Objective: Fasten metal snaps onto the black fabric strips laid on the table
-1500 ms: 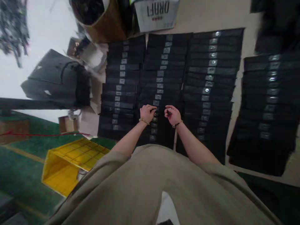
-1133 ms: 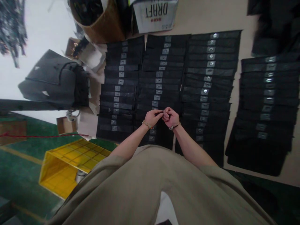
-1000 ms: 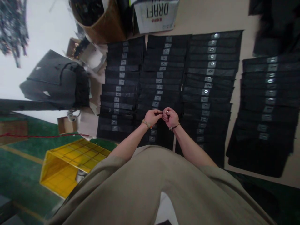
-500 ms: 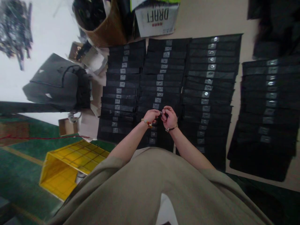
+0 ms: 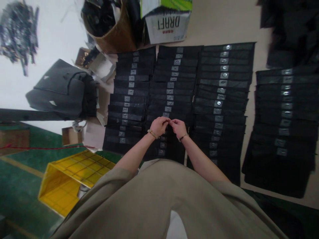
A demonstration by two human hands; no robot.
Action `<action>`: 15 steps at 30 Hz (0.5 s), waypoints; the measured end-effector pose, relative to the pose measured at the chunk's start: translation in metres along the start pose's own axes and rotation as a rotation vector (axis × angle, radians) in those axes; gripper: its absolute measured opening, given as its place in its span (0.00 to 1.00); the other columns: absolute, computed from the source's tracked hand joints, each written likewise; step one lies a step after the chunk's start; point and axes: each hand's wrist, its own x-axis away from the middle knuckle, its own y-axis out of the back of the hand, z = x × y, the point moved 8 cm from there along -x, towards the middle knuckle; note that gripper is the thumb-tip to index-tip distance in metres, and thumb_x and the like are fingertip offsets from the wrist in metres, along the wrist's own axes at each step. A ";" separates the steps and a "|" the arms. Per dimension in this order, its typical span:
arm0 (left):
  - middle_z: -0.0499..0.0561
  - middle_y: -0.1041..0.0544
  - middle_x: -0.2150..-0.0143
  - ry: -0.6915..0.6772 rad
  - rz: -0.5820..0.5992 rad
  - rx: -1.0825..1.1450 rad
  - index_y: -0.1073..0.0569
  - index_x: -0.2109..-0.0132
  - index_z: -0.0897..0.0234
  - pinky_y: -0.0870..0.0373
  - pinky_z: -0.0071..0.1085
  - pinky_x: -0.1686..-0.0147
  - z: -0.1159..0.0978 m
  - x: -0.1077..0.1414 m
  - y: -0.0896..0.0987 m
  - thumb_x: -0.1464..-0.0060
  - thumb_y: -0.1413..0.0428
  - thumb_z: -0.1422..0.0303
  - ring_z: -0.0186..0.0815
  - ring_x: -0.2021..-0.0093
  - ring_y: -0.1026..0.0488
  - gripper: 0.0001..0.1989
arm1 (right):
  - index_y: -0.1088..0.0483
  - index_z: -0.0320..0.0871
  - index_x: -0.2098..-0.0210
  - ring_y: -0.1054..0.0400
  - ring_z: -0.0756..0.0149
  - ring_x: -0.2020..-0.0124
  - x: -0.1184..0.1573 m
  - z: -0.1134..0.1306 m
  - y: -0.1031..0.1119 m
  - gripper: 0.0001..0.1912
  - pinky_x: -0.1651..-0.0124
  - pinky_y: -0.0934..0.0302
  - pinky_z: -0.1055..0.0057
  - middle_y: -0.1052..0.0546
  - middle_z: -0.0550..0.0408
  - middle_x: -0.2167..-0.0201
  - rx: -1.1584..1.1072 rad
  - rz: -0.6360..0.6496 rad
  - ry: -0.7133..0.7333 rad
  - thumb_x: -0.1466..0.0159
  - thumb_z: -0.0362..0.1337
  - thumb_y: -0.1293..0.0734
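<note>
My left hand (image 5: 159, 126) and my right hand (image 5: 178, 128) meet at the fingertips, pinched together over the middle column of black fabric pieces (image 5: 184, 86). Whatever lies between the fingers is too small and covered to make out. Each fabric piece in the overlapping rows carries a small grey patch (image 5: 170, 91) with a marking on it. One such patch shows just above my fingers, and others lie below, partly hidden by my left hand. Both wrists wear bracelets.
More columns of black pieces lie left and right (image 5: 299, 132). At the back stand a brown carton (image 5: 119, 36) full of dark material and a white-green box (image 5: 166, 28). Folded grey cloth (image 5: 57, 89) sits at the left. A yellow crate (image 5: 77, 169) lies on the green floor.
My left hand has turned so its back faces up, and the right fingers have straightened into a pinch against it. The dark bit seen between the fingertips is now hidden.
</note>
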 end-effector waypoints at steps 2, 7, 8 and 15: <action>0.50 0.18 0.53 -0.067 0.041 -0.071 0.20 0.56 0.59 0.34 0.35 0.43 -0.003 -0.003 0.004 0.47 0.40 0.75 0.38 0.50 0.26 0.12 | 0.29 0.40 0.75 0.45 0.77 0.83 -0.006 0.002 -0.003 0.22 0.80 0.53 0.78 0.36 0.63 0.86 0.010 0.035 -0.036 0.55 0.51 0.22; 0.53 0.19 0.54 -0.063 -0.056 -0.225 0.21 0.53 0.60 0.33 0.37 0.47 0.007 -0.019 0.010 0.41 0.42 0.70 0.40 0.53 0.26 0.10 | 0.29 0.40 0.71 0.51 0.80 0.86 -0.019 0.017 -0.011 0.17 0.84 0.63 0.79 0.38 0.65 0.85 -0.063 0.094 -0.086 0.50 0.46 0.25; 0.54 0.19 0.54 -0.050 -0.096 -0.252 0.21 0.52 0.61 0.33 0.38 0.47 0.010 -0.021 0.011 0.40 0.43 0.69 0.41 0.53 0.27 0.10 | 0.28 0.40 0.68 0.51 0.80 0.86 -0.021 0.020 -0.011 0.16 0.85 0.64 0.79 0.38 0.65 0.83 -0.094 0.098 -0.086 0.48 0.46 0.27; 0.56 0.20 0.55 -0.024 -0.227 -0.353 0.19 0.53 0.62 0.36 0.38 0.47 0.025 -0.025 0.007 0.39 0.42 0.65 0.43 0.52 0.29 0.11 | 0.30 0.41 0.54 0.48 0.81 0.84 -0.029 0.027 0.000 0.21 0.84 0.63 0.81 0.32 0.65 0.77 -0.247 0.146 -0.068 0.45 0.41 0.32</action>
